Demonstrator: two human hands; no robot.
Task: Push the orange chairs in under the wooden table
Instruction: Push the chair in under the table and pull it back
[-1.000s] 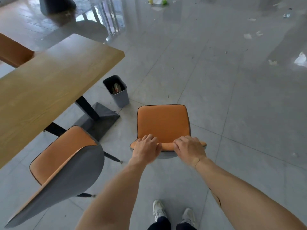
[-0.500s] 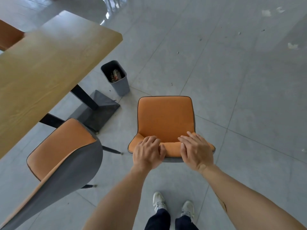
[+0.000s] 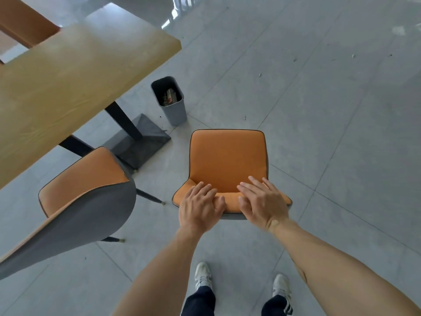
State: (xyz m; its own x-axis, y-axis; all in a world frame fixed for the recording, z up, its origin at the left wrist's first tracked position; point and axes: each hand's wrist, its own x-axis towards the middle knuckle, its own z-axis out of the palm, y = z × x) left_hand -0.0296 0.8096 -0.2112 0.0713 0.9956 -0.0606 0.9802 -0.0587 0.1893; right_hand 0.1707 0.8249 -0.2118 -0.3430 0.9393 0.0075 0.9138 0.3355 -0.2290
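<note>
An orange chair (image 3: 227, 156) with a grey shell stands on the tiled floor in front of me, out from the wooden table (image 3: 68, 76) and to the right of its corner. My left hand (image 3: 198, 208) curls over the top of its backrest. My right hand (image 3: 262, 204) lies flat on the same backrest edge, its fingers straight and spread. A second orange chair (image 3: 86, 179) stands at the left with the front of its seat under the table's edge. A third orange chair back (image 3: 22, 21) shows beyond the table at the top left.
A small grey waste bin (image 3: 174, 110) with litter stands just beyond the chair, by the table's black pedestal base (image 3: 141, 142). Bare grey tiles stretch to the right. My shoes (image 3: 202, 277) are right behind the chair.
My view has tipped down and closer over the chair. The fingers of my right hand have straightened and spread on the backrest; my left hand keeps its hold.
</note>
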